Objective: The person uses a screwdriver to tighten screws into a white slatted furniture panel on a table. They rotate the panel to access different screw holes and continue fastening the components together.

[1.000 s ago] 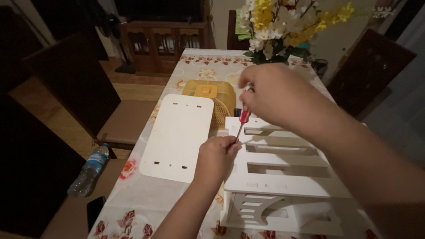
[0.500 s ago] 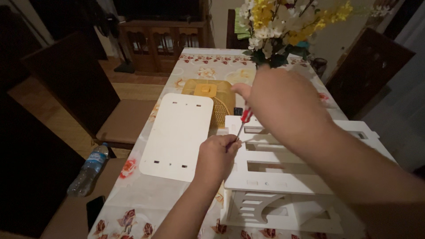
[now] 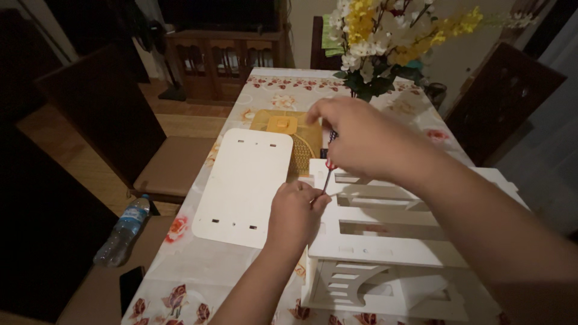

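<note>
My right hand [image 3: 355, 138] grips a red-handled screwdriver [image 3: 328, 171] held nearly upright, its tip down at the left edge of a white slotted shelf frame [image 3: 385, 241] lying on the table. My left hand [image 3: 295, 210] is closed at that same edge, its fingers pinched around the screwdriver's tip; whether it holds a small screw there is too small to tell. A flat white panel [image 3: 244, 186] with small slots lies on the floral tablecloth just left of my left hand.
A yellow woven basket [image 3: 289, 129] sits behind the panel. A bouquet of yellow and white flowers [image 3: 379, 42] stands at the far end of the table. Dark wooden chairs [image 3: 114, 126] flank the table. A plastic bottle [image 3: 120, 232] and a phone [image 3: 129, 286] lie on a seat at left.
My right hand has shifted slightly with the screwdriver while my left hand stays at the frame's edge. The view has barely moved.
</note>
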